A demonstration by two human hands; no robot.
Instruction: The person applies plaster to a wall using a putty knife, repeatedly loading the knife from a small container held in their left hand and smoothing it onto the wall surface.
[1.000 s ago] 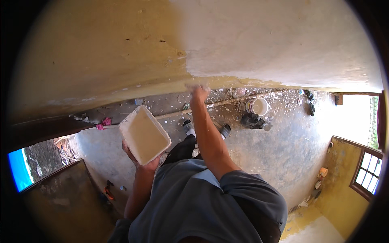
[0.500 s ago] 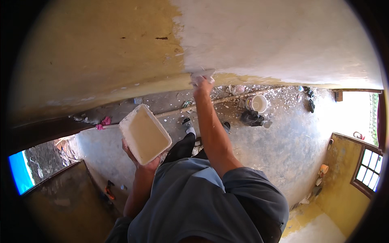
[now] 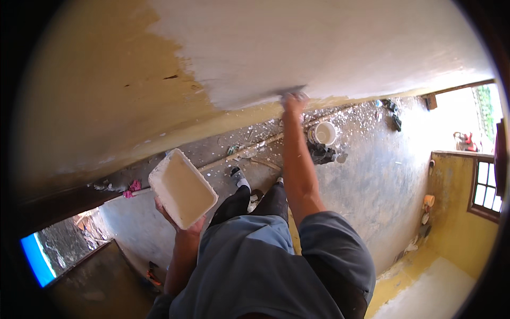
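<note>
My left hand (image 3: 195, 227) is closed under a rectangular whitish tub (image 3: 204, 182), carrying it from below. Cream-coloured paste (image 3: 186, 194) lies inside the tub, which tilts a little. Out in front, my right hand (image 3: 294, 102) grips a flat putty knife (image 3: 291, 90), its blade blurred by motion and against the wall's lower part. Around and above the blade the wall carries a whitish coat (image 3: 340, 48). To the left the wall is bare yellow (image 3: 106, 90), meeting the coat in a ragged edge.
A long pole (image 3: 273, 138) lies along the wall's foot among white splatters. Near it stand a white bucket (image 3: 322, 133) and a crumpled black bag (image 3: 321, 154). A pink cloth (image 3: 132, 189) lies at left. A barred window (image 3: 484, 184) is in the right wall.
My right hand has swept the putty knife rightward along the wall, away from the ragged coat edge. My left hand still carries the tub. The whole view has turned slightly.
</note>
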